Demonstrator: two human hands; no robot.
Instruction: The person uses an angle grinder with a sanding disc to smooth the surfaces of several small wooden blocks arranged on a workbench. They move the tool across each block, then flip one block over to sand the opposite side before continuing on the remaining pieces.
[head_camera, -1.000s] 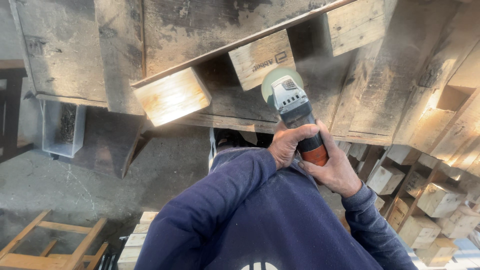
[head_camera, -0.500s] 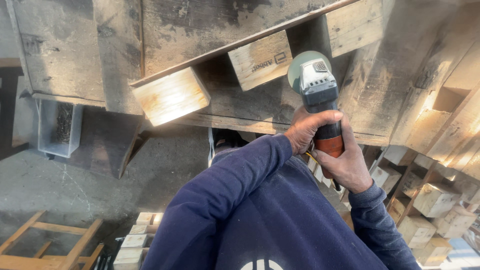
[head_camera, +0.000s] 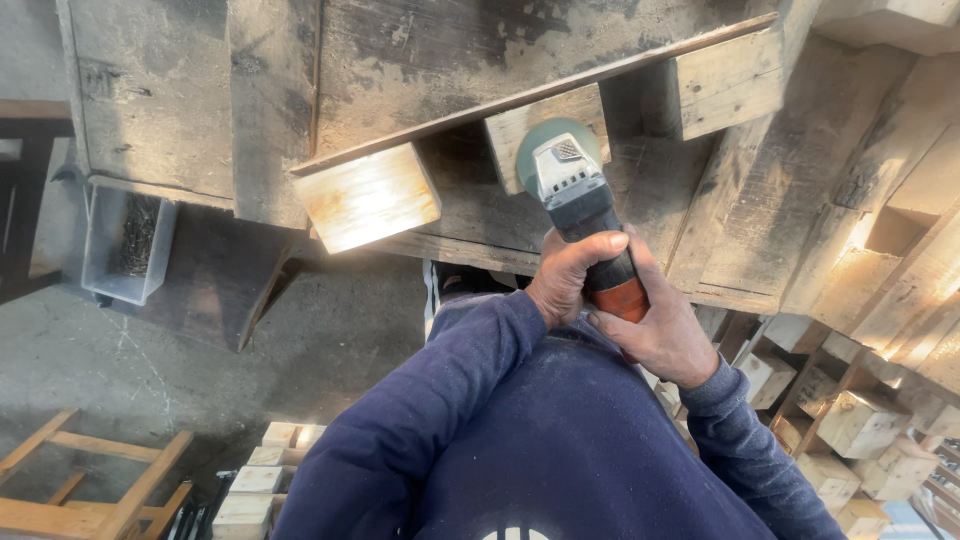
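in both hands (head_camera: 620, 305), grinder (head_camera: 575, 195) on block (head_camera: 545, 130)

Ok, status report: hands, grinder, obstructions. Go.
Left hand and right hand both gripping the grinder. Disc against the middle pallet block. Nothing between tool and wood.

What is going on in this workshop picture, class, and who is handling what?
A person in a dark blue sweatshirt holds an angle grinder with both hands: the left hand wraps the body, the right hand grips the orange rear handle. Its disc sits against the middle wooden block of a pallet. More pallets are stacked at right.
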